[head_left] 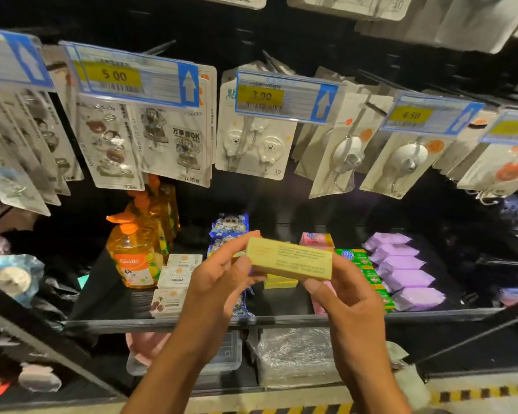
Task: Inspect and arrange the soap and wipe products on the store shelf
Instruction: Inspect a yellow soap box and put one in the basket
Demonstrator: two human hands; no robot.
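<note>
Yellow rectangular cardboard soap box (290,258) is held up in front of the dark metal shelf (431,316), level and lengthwise between both hands. Its printed face is turned towards the camera, apparently so the small text can be read.

Clear pump bottles of orange liquid soap (133,258) stand at the left in a file running back, with a row of small white soap cartons (174,276) just beside them. The left hand (219,279) pinches the box's left end, thumb on the near face and fingers curled behind. Blue printed wipe packets (229,225) lie behind that hand. Below the held box a flat yellow carton (280,283) rests on the shelf, which I judge marks the lane this one belongs to.

The right hand (344,294) grasps the right end, thumb at the lower edge and fingers wrapped behind. Holding by the ends keeps the print uncovered. Pink packs (316,239) show partly behind the box, then a row of green soap boxes (356,256), then soft lilac wipe packs (401,267) overlapping front to back. Each product keeps its own lane, so the gap by the yellow carton looks like the return spot.
</note>
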